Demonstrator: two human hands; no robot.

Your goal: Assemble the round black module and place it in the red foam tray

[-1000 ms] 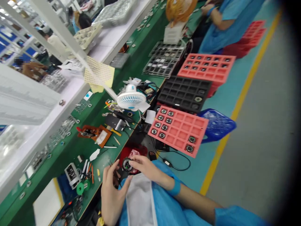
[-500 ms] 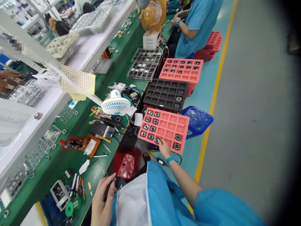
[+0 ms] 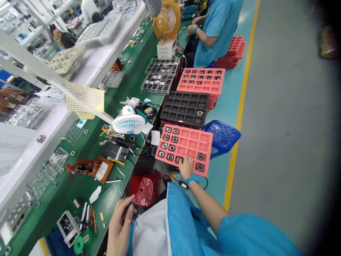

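Observation:
My right hand (image 3: 186, 168), with a blue band round its wrist, reaches over the near edge of a pink compartment tray (image 3: 189, 144). Its fingers are closed at a round, watch-like part (image 3: 179, 160) in the bottom row; the fingertips partly cover it. Similar round parts fill the tray's two left columns, and two more sit at its lower right. Low in the view, my left hand (image 3: 123, 217) is closed on thin metal tweezers (image 3: 122, 194), whose tips point up and away beside the bench edge.
Beyond the pink tray lie a black tray (image 3: 183, 108) and another pink tray (image 3: 201, 81). A blue stool (image 3: 222, 137) stands right, a red stool (image 3: 145, 188) below. The green bench (image 3: 112, 199) carries a white fan (image 3: 128, 122) and tools. A co-worker (image 3: 213, 35) sits farther along.
My right hand has shifted slightly, its fingers bent down more over the round part at the tray's lower edge. My left hand has moved a little to the right with the tweezers.

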